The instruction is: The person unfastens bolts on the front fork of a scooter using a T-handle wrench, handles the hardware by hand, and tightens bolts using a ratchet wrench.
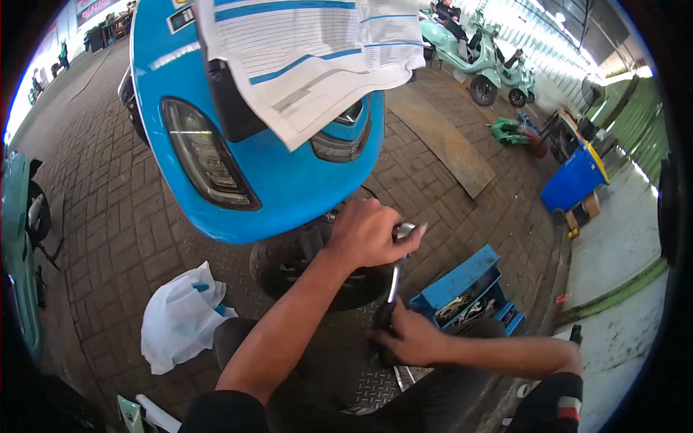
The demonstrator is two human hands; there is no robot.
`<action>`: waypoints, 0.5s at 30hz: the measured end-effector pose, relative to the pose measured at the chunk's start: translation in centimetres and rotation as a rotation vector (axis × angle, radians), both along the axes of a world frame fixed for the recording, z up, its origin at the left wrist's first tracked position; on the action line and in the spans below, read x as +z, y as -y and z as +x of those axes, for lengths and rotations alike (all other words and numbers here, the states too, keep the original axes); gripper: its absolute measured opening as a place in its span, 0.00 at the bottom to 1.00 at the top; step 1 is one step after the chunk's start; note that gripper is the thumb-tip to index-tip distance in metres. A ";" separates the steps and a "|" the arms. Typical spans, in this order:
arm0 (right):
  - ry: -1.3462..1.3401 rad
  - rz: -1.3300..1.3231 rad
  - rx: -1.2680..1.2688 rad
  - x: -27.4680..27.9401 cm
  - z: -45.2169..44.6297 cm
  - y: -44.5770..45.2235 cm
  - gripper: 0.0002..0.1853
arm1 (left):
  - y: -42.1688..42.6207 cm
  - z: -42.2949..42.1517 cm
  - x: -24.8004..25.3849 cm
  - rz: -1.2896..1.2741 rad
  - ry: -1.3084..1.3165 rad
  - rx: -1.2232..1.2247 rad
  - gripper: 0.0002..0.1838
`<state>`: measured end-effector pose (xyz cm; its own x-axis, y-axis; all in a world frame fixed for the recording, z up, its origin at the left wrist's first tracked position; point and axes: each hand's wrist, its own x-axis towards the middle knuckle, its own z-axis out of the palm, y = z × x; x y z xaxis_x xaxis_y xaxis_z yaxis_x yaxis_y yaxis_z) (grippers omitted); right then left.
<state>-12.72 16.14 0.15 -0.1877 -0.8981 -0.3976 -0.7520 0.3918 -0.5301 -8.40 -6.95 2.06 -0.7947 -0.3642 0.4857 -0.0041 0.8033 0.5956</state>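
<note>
In the head view, my right hand [415,335] is closed around the black handle of a ratchet wrench [394,283], whose bright metal shaft points up and away from me. My left hand [368,232] is at the wrench's head, thumb stretched along it and fingers curled over beside the wheel. The front wheel [278,270] of a blue scooter [303,191] is partly hidden behind my left forearm. What the wrench's head sits on is hidden by my left hand.
Printed papers [310,65] drape over the scooter's front. A white plastic bag [180,317] lies to the left on brick paving. A blue toolbox [458,278] holding tools stands at right. Farther off are a blue bin [574,180], a metal plate [447,148] and mint-green scooters [462,54].
</note>
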 end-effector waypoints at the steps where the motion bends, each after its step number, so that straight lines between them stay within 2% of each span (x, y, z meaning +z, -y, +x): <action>1: 0.082 0.012 0.025 0.7 -1.2 0.7 0.47 | 0.2 -0.2 -0.1 -0.007 0.008 -0.001 0.27; 3: -0.153 0.008 0.053 -0.4 -4.5 1.4 0.46 | 0.2 -0.6 -0.3 0.000 -0.040 0.008 0.28; 5: -0.513 0.145 -0.011 -0.6 -9.9 3.9 0.36 | 0.2 -0.5 0.0 -0.035 -0.026 -0.002 0.27; 7: -0.811 -0.046 -0.017 0.6 -15.2 7.7 0.25 | 0.1 -0.7 0.1 -0.073 -0.009 -0.013 0.27; 9: -1.088 -0.714 0.144 0.1 -19.5 10.6 0.15 | 0.2 -0.9 -0.1 -0.106 -0.043 -0.003 0.26; 12: -0.946 -0.563 0.001 -0.7 -18.0 11.4 0.16 | 0.4 -1.1 -0.2 -0.025 -0.085 0.046 0.25; 13: -0.801 -0.253 -0.132 -0.6 -16.0 9.9 0.22 | 0.2 -0.8 -0.4 -0.023 -0.080 0.040 0.25; 15: -0.879 -0.190 0.075 -6.2 -14.7 4.6 0.29 | 0.0 -0.2 -0.6 -0.140 0.025 -0.026 0.24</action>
